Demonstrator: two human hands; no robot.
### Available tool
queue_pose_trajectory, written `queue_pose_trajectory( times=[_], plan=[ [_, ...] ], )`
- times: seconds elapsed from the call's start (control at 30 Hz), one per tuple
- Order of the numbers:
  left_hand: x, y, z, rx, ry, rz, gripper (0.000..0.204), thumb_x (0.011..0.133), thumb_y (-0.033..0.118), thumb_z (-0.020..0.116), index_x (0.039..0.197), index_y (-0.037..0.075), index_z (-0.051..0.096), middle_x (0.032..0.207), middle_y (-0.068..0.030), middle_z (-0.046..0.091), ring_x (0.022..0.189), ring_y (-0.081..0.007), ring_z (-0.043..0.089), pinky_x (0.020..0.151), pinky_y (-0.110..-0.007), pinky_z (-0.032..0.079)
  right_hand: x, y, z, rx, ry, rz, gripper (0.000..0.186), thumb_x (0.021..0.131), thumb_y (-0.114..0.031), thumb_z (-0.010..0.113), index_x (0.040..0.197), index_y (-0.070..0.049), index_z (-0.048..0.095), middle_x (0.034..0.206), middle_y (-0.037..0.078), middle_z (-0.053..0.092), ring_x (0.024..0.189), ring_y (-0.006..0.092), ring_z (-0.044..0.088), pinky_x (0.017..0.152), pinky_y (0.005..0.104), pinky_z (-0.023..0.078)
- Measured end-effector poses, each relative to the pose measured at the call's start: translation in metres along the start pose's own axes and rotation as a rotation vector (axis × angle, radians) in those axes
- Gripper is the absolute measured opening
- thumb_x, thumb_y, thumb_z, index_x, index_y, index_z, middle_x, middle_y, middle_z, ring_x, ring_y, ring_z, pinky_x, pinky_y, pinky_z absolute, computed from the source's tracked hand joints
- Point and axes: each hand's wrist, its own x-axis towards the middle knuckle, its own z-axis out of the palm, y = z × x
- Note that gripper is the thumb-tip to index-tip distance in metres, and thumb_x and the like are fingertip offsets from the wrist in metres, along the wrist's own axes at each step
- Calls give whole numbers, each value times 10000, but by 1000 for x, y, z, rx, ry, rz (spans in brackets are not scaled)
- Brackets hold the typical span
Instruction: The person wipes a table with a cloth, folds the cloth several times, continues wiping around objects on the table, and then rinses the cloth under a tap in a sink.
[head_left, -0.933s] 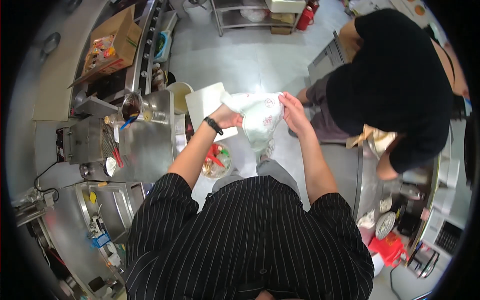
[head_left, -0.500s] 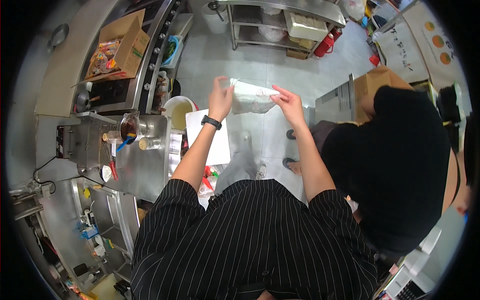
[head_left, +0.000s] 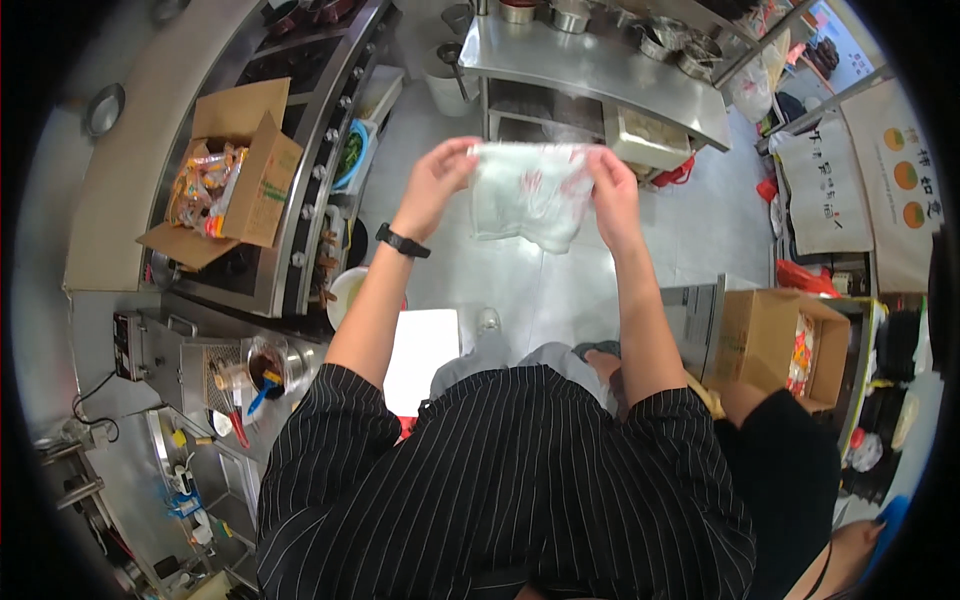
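Note:
A thin, whitish see-through plastic bag (head_left: pixel 530 195) with red print hangs stretched between my two hands, above the floor. Its top left corner is pinched in my left hand (head_left: pixel 440 180), which has a black watch strap at the wrist. My right hand (head_left: pixel 614 195) grips the top right corner between thumb and fingers. The lower edge of the bag dangles loose and slightly crumpled.
Left, an open cardboard box (head_left: pixel 272 190) of wrapped packets sits on the stove. Ahead stands a steel table (head_left: pixel 590 65) with pots. A white board (head_left: pixel 425 350) lies below my left forearm. At right are another carton (head_left: pixel 750 335) and a co-worker in black (head_left: pixel 790 450).
Both hands have risen slightly and spread the bag wider, so it now hangs flatter and fuller. The co-worker has shifted lower right, uncovering the right carton. My view has tilted farther ahead.

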Motion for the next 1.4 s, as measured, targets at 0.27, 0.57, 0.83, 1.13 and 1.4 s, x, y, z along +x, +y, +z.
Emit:
queue_pose_trajectory(
  times=[0.27,0.57,0.83,1.13,1.4],
  plan=[
    [119,-31,-21,-81,-20,-130,447,983,168,674,1376,-4,548,1297,-68,649,1194,-142,597,1012,-317,480,135,67,-12,93,-24,203,589,867,59,704,1404,-35,481,1314,91,628,1212,183,606,1029,336,490],
    [278,-13,-62,-331,183,-66,472,1022,120,585,1467,16,469,1361,-73,616,1202,-169,615,998,-338,518,341,83,-23,199,-231,307,662,976,-89,620,1562,-124,314,1318,85,613,1063,227,675,797,416,612],
    [375,26,-137,-384,364,59,489,1020,112,572,1496,64,470,1341,-54,633,1187,-165,631,987,-329,531,482,67,-20,-48,-297,519,573,991,-244,657,1510,-156,430,1293,97,648,1099,205,668,939,382,540],
    [527,14,-282,-327,425,54,495,998,123,560,1475,20,481,1286,-82,649,1148,-188,639,975,-346,522,612,102,18,-260,-430,466,460,1023,-365,612,1424,-150,548,1330,71,637,1184,174,629,1043,374,429],
    [765,19,-387,-205,235,-106,357,964,80,522,1319,84,562,1159,-51,648,1058,-209,670,817,-449,612,725,136,63,-242,-295,470,456,1031,-320,609,1427,-102,541,1280,86,658,1129,158,647,991,311,461]
  ],
)
